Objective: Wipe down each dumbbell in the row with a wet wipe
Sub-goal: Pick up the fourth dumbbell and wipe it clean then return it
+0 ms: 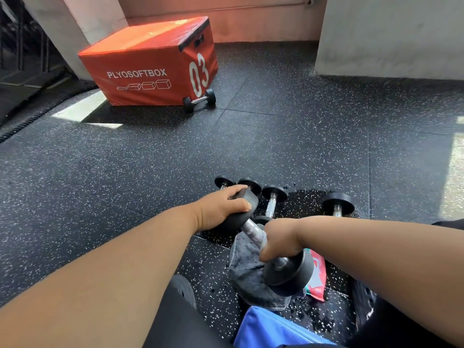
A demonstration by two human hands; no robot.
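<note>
Left hand (221,209) grips upper head of dumbbell (253,229), lower centre of frame; right hand (276,241) wraps handle, wipe not clearly visible. Risk: wet floor (301,136), slick handle, dumbbell slipping onto row (273,194).

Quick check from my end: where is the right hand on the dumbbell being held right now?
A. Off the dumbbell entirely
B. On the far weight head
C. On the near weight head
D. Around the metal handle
D. The right hand is curled round the metal handle of the held dumbbell, while the left hand grips its far weight head.
</note>
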